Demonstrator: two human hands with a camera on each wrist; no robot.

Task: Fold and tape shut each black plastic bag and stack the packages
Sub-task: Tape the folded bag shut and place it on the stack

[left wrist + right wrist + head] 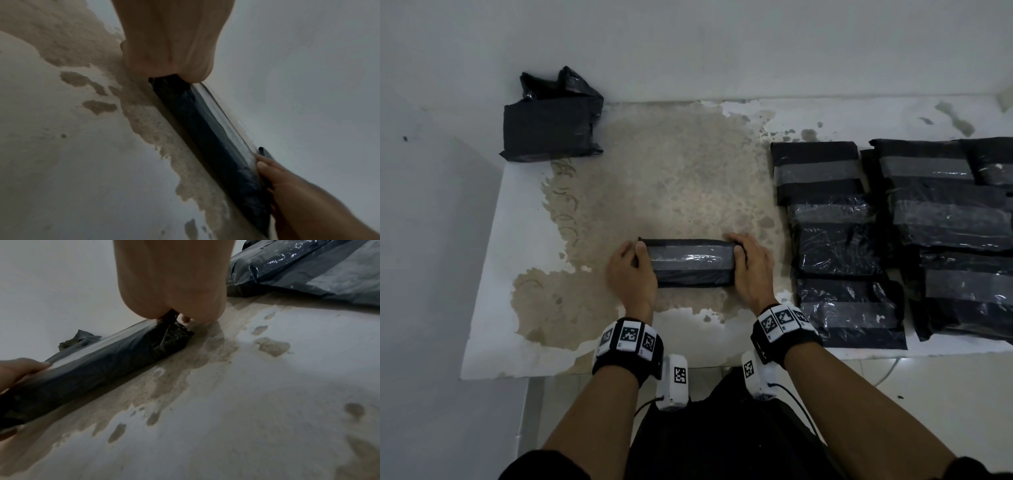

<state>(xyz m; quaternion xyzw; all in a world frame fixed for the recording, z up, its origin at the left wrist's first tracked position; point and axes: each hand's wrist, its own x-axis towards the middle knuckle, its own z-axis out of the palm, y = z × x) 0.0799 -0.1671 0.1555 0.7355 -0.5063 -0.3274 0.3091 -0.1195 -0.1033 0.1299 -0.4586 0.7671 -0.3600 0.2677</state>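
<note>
Dim, flat, greyish light in every view, glare streaks on the glossy clear tape band (690,259), soft shadows under forearms, wrist views smeared, bent at edges, near skin out of focus

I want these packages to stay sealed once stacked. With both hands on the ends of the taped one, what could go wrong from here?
1. The left hand and right hand hold only the ends of the package; it may sag or slip when lifted.
2. The end folds look crumpled and untaped, so they might spring open.
3. The stacks overlap unevenly; another package could slide off.
</note>
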